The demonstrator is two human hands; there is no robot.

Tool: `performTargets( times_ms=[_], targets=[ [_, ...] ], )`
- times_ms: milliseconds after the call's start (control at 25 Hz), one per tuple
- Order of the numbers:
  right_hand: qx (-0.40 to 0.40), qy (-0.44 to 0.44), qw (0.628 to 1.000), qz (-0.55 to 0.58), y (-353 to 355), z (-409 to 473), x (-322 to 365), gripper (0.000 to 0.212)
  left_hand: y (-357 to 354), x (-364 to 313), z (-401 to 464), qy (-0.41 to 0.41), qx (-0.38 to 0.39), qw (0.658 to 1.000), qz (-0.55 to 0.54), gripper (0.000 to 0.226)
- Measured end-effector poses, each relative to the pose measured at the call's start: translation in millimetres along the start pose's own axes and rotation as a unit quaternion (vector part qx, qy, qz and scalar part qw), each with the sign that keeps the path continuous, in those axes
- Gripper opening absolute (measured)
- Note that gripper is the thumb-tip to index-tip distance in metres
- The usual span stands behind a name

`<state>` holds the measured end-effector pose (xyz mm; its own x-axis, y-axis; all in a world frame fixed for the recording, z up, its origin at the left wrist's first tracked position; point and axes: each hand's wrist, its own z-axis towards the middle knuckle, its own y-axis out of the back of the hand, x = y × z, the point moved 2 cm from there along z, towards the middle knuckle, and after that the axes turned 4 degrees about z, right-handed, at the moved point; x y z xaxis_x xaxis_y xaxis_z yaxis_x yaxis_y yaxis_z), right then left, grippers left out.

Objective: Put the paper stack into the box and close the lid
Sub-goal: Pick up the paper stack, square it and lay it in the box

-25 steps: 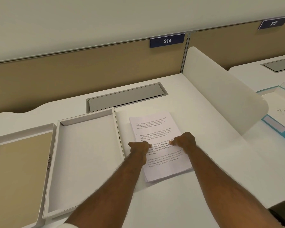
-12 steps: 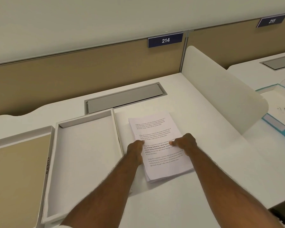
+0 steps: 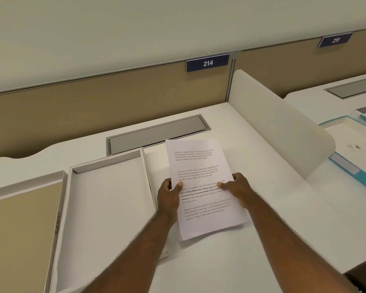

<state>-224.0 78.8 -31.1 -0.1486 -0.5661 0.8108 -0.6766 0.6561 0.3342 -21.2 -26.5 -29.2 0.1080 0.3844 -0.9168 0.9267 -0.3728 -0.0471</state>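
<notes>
Paper stack (image 3: 201, 178): flat printed sheets, being gripped by left hand (image 3: 170, 194) and right hand (image 3: 238, 190).
Box (image 3: 106, 208): shallow, white, lying open beside it.

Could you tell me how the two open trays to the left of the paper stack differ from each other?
The white-lined tray has a pale white floor, while the tan-lined tray has a brown one. The white-lined tray sits next to the paper stack; the tan-lined tray lies farther left, cut off by the frame edge. Both are shallow, rectangular, white-walled and hold nothing.

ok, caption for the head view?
Both hands grip the paper stack beside the open box.
</notes>
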Motion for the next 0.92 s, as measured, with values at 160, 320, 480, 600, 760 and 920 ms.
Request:
performTargets(
  times_ms=[160, 320, 480, 600, 760, 920],
  targets=[
    [0.066, 0.078, 0.980, 0.169, 14, -8, 25, 0.046, 5, -26, -4, -0.078, 0.060, 0.993, -0.059, 0.032],
    [0.036, 0.188, 0.970, 0.153, 18, -21, 41, 0.057, 6, -51, -5, -0.141, 0.078, 0.987, -0.024, 0.034],
    [-0.030, 0.251, 0.962, 0.099, 12, -39, 41, 0.046, 7, -56, -7, -0.179, 0.067, 0.981, -0.010, 0.033],
    [-0.038, 0.275, 0.954, 0.110, 4, -51, 38, 0.041, 7, -48, -10, -0.207, 0.056, 0.977, 0.000, 0.028],
    [-0.025, 0.264, 0.953, 0.145, -8, -61, 38, 0.041, 12, -43, -10, -0.213, 0.058, 0.975, 0.039, 0.017],
    [-0.067, 0.259, 0.946, 0.185, -17, -64, 37, 0.041, 16, -47, -11, -0.214, 0.085, 0.971, 0.057, 0.034]
  ],
)
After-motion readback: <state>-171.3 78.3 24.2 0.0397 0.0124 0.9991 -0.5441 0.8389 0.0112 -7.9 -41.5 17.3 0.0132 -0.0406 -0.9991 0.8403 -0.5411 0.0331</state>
